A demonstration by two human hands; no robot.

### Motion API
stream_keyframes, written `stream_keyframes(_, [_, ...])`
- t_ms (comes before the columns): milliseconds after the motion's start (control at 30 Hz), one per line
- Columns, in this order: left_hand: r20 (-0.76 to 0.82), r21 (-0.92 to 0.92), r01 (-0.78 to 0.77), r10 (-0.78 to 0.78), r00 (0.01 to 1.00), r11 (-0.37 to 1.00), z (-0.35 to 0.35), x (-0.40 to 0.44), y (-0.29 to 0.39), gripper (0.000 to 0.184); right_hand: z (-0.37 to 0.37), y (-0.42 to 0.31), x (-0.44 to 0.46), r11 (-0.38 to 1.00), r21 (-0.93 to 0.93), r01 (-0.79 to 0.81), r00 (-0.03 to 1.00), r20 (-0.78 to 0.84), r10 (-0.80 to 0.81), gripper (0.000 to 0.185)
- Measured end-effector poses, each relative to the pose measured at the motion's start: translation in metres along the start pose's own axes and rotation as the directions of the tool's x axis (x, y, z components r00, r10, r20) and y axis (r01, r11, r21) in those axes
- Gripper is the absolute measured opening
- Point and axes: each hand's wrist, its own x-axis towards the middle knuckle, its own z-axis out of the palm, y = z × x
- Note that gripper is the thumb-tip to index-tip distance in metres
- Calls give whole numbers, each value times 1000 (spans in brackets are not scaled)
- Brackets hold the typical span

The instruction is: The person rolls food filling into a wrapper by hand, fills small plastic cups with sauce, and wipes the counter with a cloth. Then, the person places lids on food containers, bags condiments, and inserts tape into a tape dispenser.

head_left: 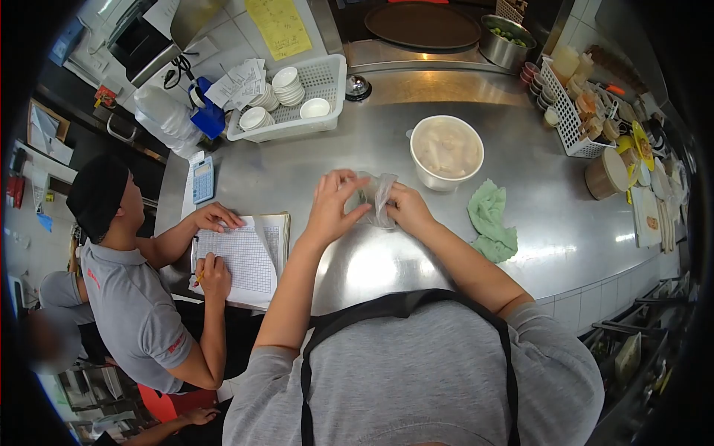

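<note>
One clear plastic bag (382, 202) over counter (357, 264), near white tub (446, 152). Left hand (331, 209) half open, fingers spread at bag; hold unclear. Right hand (409, 209) pinched closed on bag edge. Judged step: working bag between hands; next move calls for light, sure pinch on thin film.

On my feed I count one clear bag (381, 202), one tub of pale pieces (446, 147), one green cloth (491, 223), one calculator (203, 181), one bell (358, 88), two white baskets (288, 132) (569, 132), one steel pot (506, 53), one round tray (422, 25), and one yellow sheet (277, 28).
</note>
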Motion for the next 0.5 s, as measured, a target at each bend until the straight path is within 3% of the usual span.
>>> stream_keyframes(100, [-139,128,-78,96,986,989,10,8,0,63,-3,2,0,1000,12,3,1000,20,-4,20])
stream_keyframes(167, [24,140,-63,61,998,988,32,14,-15,62,-4,10,1,999,-38,35,993,110,-31,16])
stream_keyframes(233, [261,157,56,-96,961,986,48,20,-28,55,-7,13,0,1000,21,14,1000,-5,-14,20])
stream_keyframes(267, [123,142,6,-23,992,990,64,15,-34,46,-10,12,-2,995,101,-15,995,-99,25,24])
stream_keyframes(333, [56,127,-22,15,998,992,63,13,-22,35,-17,-4,-3,997,50,56,980,-195,-46,50])
stream_keyframes(367, [67,96,-44,37,997,994,62,12,-18,31,-18,-1,-5,993,-69,92,993,-73,-97,76])
stream_keyframes(400, [62,98,-62,56,996,993,63,10,-16,31,-24,-11,-8,995,-57,78,995,67,-74,87])
stream_keyframes(467, [86,114,24,-34,996,993,66,3,-14,30,-20,-7,-11,991,86,104,980,159,-117,62])
stream_keyframes(500, [84,116,14,-24,996,993,63,-2,-12,30,-18,0,-12,991,80,108,981,152,-120,62])
